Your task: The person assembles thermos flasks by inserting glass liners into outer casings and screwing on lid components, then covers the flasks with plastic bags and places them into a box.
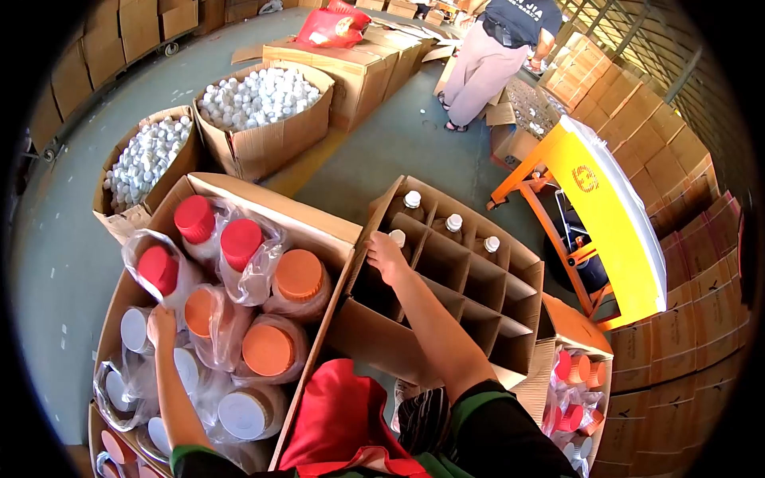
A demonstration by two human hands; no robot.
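Your left hand (162, 320) seems closed on the plastic bag (175, 297), red-lidded jar (158, 269) just beyond; your right hand (384, 255), its closing I cannot tell, is nearer the upright white-capped bottle (398, 237).

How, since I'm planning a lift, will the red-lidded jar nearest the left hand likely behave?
Its loose plastic bag may slip and crumple. The jar, its lid round and undented, looks stiff. Neighbouring jars should limit tipping.
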